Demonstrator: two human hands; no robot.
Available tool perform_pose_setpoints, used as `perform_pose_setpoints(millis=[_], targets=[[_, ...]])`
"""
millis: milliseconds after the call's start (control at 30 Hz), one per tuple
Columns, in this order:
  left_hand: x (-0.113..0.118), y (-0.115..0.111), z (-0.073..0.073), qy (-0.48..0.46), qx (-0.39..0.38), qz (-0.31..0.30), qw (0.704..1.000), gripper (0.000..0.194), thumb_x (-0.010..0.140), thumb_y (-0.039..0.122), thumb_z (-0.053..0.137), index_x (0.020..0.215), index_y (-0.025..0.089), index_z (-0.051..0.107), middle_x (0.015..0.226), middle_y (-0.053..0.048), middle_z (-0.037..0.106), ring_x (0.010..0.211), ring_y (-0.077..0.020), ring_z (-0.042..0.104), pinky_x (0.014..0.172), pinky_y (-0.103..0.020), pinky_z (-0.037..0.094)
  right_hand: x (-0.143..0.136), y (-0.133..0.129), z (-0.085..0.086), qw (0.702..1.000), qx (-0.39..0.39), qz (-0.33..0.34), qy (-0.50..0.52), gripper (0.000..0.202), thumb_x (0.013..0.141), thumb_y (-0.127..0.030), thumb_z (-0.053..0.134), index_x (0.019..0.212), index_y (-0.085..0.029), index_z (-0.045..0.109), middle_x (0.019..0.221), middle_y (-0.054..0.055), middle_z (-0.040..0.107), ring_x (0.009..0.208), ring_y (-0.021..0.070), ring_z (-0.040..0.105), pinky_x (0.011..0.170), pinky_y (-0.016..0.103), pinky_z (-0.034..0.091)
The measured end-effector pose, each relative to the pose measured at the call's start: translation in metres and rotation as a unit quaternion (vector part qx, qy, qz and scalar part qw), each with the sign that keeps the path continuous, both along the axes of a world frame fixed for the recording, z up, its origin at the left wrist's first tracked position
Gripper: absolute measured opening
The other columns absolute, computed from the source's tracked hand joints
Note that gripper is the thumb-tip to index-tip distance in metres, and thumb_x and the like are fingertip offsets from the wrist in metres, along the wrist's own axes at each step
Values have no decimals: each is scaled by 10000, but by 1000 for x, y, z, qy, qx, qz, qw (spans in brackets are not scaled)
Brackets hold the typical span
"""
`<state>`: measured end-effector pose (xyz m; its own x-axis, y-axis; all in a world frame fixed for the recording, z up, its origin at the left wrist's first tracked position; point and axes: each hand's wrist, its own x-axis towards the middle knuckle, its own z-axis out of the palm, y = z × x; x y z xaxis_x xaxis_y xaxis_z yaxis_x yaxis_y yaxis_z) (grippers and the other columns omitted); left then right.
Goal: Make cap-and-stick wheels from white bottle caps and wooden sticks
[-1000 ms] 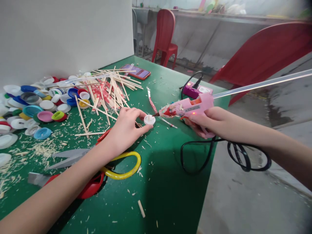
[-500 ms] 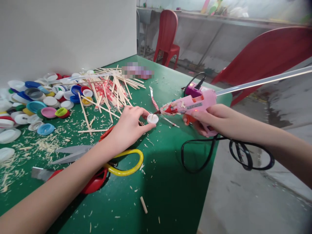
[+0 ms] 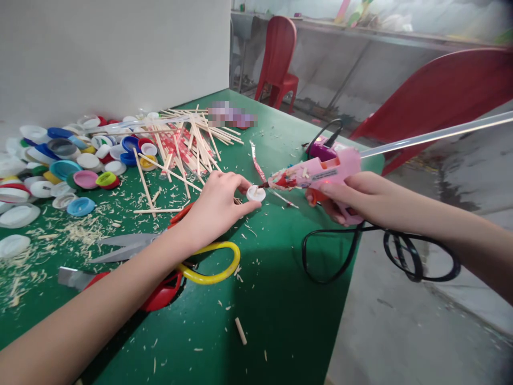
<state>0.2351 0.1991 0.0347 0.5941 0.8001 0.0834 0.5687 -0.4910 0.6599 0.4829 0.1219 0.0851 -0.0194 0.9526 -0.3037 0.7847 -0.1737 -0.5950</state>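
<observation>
Between thumb and fingers, my left hand pinches a small white bottle cap, its open side turned up toward me. My right hand is wrapped round the handle of a pink glue gun, fingers at the orange trigger. The gun's dark nozzle meets the cap at its upper right edge. A long clear glue stick sticks out of the gun's back. Under my left forearm lie scissors with yellow and red handles and a red-handled cutter, both partly hidden.
Many coloured bottle caps are heaped at the left beside a pile of wooden sticks. Shavings litter the green table. A purple device stands near the right edge, where a black cord loops over. Red chairs stand beyond.
The whole view has shifted slightly, so things on the table appear a little further right. Both hands keep their grips, and the nozzle stays at the cap.
</observation>
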Motion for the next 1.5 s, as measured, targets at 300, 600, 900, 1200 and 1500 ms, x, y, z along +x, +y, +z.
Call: perform_pose_setpoints(millis=[300, 600, 900, 1200, 1500], targets=[[1, 0, 1, 7, -8, 4, 1000, 164, 895, 313, 737, 976, 180, 687, 1099, -36, 699, 1167, -235, 533, 1021, -370, 419, 1, -4, -1, 1000, -23, -2, 17, 785, 759, -974, 366, 638, -221, 553, 492, 6, 499, 453, 97, 388, 468, 311, 334], [2, 1, -1, 9, 1, 6, 1000, 172, 899, 331, 727, 972, 182, 682, 1091, -41, 699, 1152, -240, 539, 1015, -378, 422, 4, -3, -7, 999, -26, 11, 20, 749, 802, -937, 375, 621, -222, 502, 495, -5, 499, 453, 95, 385, 482, 311, 331], [1, 1, 0, 1, 5, 5, 1000, 145, 891, 313, 728, 944, 193, 667, 1075, -38, 707, 1138, -243, 551, 1005, -379, 425, 1, -4, -7, 999, -43, -16, -4, 800, 745, -982, 375, 535, -216, 475, 525, 27, 525, 486, 105, 421, 530, 326, 365], [1, 2, -2, 10, 9, 5, 1000, 160, 896, 331, 730, 942, 190, 672, 1074, -37, 705, 1117, -231, 559, 983, -363, 430, -1, -5, -8, 998, -43, -30, -26, 815, 696, -1016, 358, 524, -226, 458, 487, 21, 479, 465, 105, 397, 510, 326, 349], [2, 1, 0, 7, 11, 6, 1000, 153, 894, 322, 726, 941, 189, 665, 1078, -39, 706, 1136, -234, 558, 1006, -369, 427, 1, -12, -4, 999, -29, -30, -21, 811, 713, -1010, 362, 543, -222, 454, 512, 24, 499, 480, 107, 411, 503, 312, 348]])
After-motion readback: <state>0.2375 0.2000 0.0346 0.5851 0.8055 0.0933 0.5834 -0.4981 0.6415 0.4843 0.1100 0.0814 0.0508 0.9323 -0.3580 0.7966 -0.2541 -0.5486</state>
